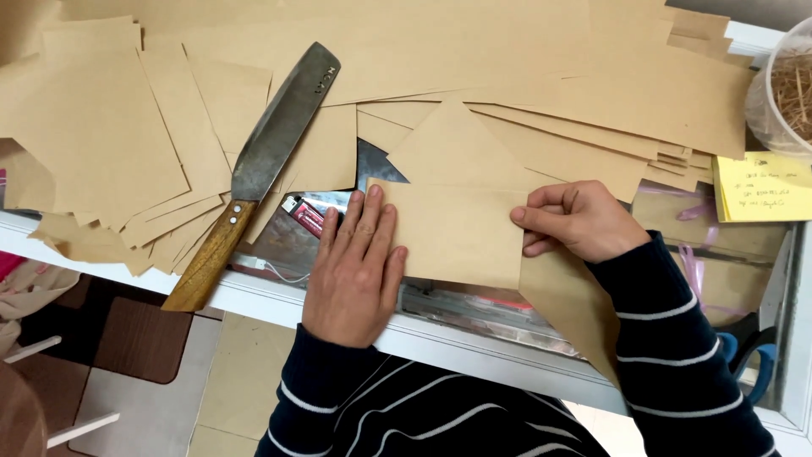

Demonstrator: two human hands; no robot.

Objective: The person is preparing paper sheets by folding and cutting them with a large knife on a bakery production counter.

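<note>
A folded sheet of brown kraft paper (461, 233) lies at the near edge of the table. My left hand (355, 271) presses flat on its left end, fingers together. My right hand (577, 222) pinches the folded right edge between thumb and fingers; a pointed flap of the same sheet hangs down over the table's edge under my right wrist. Both sleeves are dark with thin white stripes.
A big cleaver-like knife (271, 152) with a wooden handle lies slantwise among many loose brown paper sheets (101, 144). A red lighter (306, 215) lies by my left fingers. At far right are yellow sticky notes (761, 188) and a clear tub of thin sticks (782, 89).
</note>
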